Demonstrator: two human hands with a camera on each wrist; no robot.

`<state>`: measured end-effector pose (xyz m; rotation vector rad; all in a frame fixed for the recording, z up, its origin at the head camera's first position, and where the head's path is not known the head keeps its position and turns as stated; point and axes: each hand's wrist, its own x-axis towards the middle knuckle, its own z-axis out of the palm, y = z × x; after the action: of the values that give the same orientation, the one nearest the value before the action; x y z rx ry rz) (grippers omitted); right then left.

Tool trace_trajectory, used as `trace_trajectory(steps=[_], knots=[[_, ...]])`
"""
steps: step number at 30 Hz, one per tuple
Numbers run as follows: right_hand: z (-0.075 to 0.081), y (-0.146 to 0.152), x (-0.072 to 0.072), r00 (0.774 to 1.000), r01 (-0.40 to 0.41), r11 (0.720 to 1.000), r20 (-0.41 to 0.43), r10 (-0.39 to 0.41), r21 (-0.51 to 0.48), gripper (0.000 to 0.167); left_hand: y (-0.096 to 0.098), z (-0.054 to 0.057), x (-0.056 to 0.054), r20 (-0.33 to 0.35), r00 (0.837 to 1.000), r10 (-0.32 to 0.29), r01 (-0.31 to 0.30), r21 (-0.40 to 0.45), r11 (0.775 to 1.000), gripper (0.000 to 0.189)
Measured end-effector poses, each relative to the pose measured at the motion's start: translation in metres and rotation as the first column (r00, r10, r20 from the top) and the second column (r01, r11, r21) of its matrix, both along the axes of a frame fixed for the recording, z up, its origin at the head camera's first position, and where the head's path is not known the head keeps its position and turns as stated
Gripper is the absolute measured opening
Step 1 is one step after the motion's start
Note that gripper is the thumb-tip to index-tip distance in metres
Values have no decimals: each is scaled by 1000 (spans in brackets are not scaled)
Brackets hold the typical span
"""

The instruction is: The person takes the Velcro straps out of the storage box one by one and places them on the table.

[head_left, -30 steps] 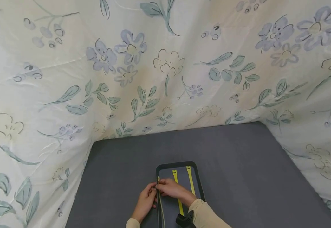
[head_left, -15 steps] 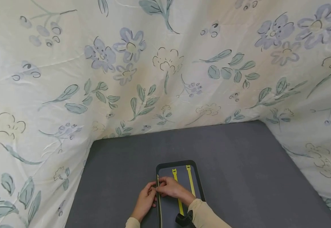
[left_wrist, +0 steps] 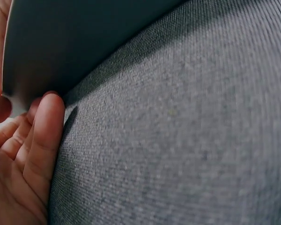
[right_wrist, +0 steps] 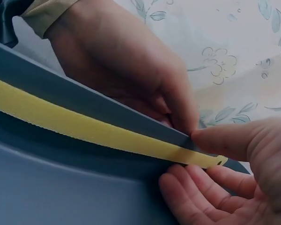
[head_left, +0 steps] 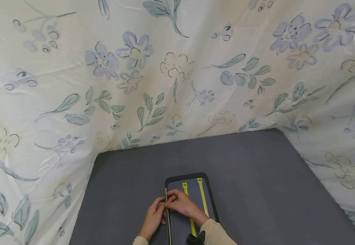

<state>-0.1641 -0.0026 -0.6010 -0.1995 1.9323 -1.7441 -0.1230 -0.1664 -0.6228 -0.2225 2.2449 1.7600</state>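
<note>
A dark shallow tray (head_left: 213, 198) lies on the grey surface, with yellow hook-and-loop straps inside it. One yellow strap (right_wrist: 84, 127) runs along the inner face of its left wall, slotted end at the far end. My right hand (head_left: 182, 204) reaches over the tray and pinches this strap against the wall near that end, thumb at the rim and fingers inside. From outside, my left hand (head_left: 153, 216) grips the same wall, a fingertip at the rim close to the right thumb. In the left wrist view, left fingers (left_wrist: 49, 117) lie low against the wall's outer side.
Two more yellow straps, a middle strap (head_left: 192, 226) and a right strap (head_left: 203, 197), lie lengthwise on the tray floor, partly hidden by the right arm. Flowered cloth (head_left: 177, 85) hangs behind and beside the dark grey tabletop (head_left: 257, 177). A black wrist device (head_left: 196, 239) sits at the right sleeve.
The strap at the left wall bowed inward one second ago and now runs straighter along the wall. Both hands stay at the same stretch of wall; the head view shifts slightly.
</note>
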Motion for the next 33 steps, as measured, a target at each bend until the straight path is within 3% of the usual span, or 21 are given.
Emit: trace_trajectory(steps=[8, 16, 33], knots=[[-6, -2, -1, 999, 36, 998, 36, -34, -47, 41, -2, -3, -3, 16, 1000, 4, -4, 18, 1000, 45], [-9, -2, 0, 997, 55, 995, 62, -49, -88, 41, -2, 0, -2, 49, 999, 19, -20, 25, 999, 48], [-15, -3, -2, 989, 113, 986, 110, -99, -121, 32, -2, -2, -3, 44, 999, 23, -25, 29, 999, 50]])
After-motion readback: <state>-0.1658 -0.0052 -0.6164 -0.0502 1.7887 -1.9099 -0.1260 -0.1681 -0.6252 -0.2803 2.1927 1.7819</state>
